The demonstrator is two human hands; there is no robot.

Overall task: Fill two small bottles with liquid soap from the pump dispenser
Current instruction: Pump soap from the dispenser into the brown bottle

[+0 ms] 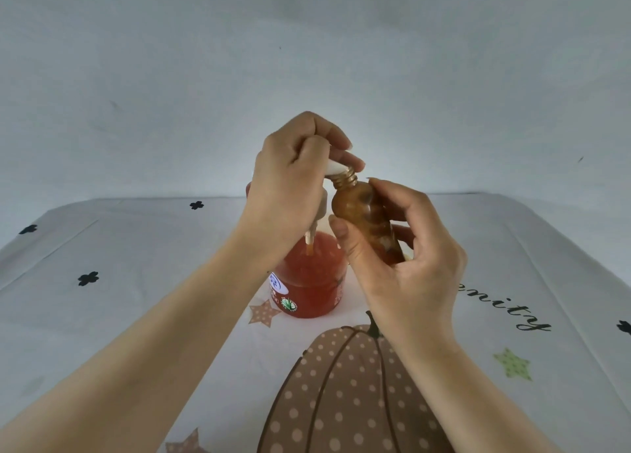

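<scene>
At centre, above the dispenser [309, 282], we note left hand [290, 179] closed over pump head [336, 169], nozzle pointing right. Right hand [399, 244] grips small bottle [367, 213], long axis tilted, neck touching nozzle tip. 2nd bottle not seen.

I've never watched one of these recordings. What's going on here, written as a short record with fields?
Setting: table under a cloth printed with a pumpkin and stars
Left hand: on top of the white pump head
Right hand: grip around a small brown bottle, held tilted in the air
Bottle mouth: open, right at the pump spout
Dispenser: clear, holding red soap, standing on the table
Second small bottle: not in view
</scene>
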